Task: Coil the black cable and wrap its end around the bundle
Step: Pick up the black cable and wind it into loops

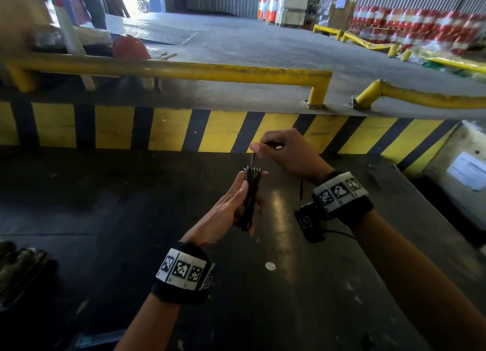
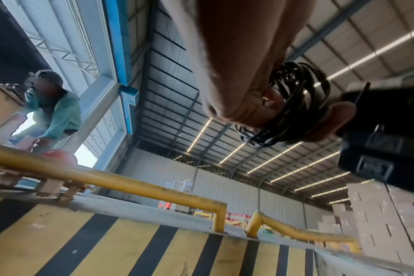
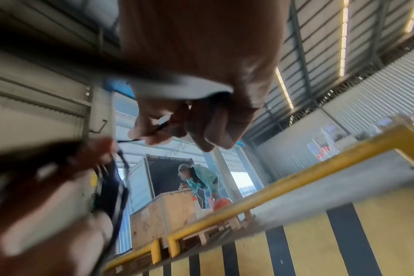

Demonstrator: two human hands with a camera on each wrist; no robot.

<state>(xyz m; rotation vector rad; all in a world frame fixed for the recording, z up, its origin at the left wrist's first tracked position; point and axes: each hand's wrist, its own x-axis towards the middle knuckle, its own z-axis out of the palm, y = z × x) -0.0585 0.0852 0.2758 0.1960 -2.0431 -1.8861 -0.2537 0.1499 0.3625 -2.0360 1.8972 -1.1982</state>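
Note:
The black cable [image 1: 251, 198] is coiled into a narrow upright bundle [image 2: 293, 104] above a dark table [image 1: 105, 206]. My left hand [image 1: 236, 200] holds the bundle with fingers along one side and the thumb across the other. A short strand [image 1: 253, 160] rises from the bundle's top to my right hand [image 1: 265, 147], which pinches it between thumb and fingers just above the coil. In the right wrist view the pinched cable end [image 3: 158, 128] shows between the fingertips [image 3: 154, 139], with the blurred bundle [image 3: 114, 186] below left. A loose piece of cable [image 1: 301, 190] hangs by my right wrist.
A yellow and black striped wall [image 1: 210, 129] backs the table, topped by a yellow rail [image 1: 184, 70]. Dark gloves [image 1: 18, 266] lie at the table's left edge. A white sticker [image 1: 270, 265] is on the table. A person in a teal top [image 3: 199, 179] bends over a wooden crate [image 3: 165, 214] beyond the rail.

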